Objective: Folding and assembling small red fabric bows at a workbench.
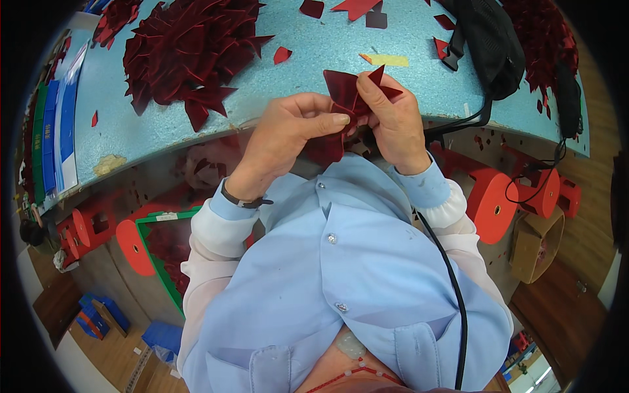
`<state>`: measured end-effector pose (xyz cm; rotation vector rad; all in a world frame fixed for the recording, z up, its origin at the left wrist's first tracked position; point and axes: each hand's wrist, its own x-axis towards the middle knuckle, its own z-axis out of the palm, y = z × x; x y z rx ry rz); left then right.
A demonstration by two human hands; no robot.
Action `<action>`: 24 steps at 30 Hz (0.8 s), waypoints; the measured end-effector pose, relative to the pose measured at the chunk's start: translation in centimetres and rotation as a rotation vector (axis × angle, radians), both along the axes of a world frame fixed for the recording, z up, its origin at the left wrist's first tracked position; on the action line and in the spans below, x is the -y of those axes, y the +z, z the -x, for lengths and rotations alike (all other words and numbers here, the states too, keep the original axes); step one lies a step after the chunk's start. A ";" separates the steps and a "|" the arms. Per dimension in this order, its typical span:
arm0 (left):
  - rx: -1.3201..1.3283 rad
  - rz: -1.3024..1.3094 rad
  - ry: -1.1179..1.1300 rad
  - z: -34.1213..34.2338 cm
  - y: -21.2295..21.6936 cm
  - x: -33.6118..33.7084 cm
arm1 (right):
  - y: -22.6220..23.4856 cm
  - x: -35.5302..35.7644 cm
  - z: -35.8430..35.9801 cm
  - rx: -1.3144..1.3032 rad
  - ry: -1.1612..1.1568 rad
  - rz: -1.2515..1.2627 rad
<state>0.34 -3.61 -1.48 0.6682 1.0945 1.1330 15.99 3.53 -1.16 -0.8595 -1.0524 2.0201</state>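
Observation:
Both my hands hold one dark red velvet bow point(342, 88) over the table's near edge. My left hand point(288, 131) pinches it near its middle between thumb and fingers. My right hand point(394, 121) grips its right side, thumb pressed on top. Pointed tails stick up and out past the fingers, and another part hangs below my left thumb. The fingertips underneath are partly hidden. Beyond my left hand lies a large heap of dark red velvet bows point(190, 56) on the light blue table point(262, 78).
Red fabric scraps point(282, 55) and a yellow strip point(386, 60) lie on the table. A black bag point(488, 46) with a cable sits at the right, before another red heap point(540, 39). Red stools point(495, 203), a green-rimmed crate point(154, 262) and a cardboard box point(536, 245) stand below.

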 end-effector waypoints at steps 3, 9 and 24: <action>0.103 0.049 0.063 0.0 1.1 -0.4 | -0.4 -0.3 -0.4 0.012 0.017 -0.014; 0.137 0.086 0.075 0.1 1.4 0.5 | -0.7 -0.4 -0.7 -0.034 -0.083 -0.042; 0.096 0.028 0.023 0.2 1.2 0.9 | -0.9 -0.9 -0.9 -0.114 -0.146 -0.014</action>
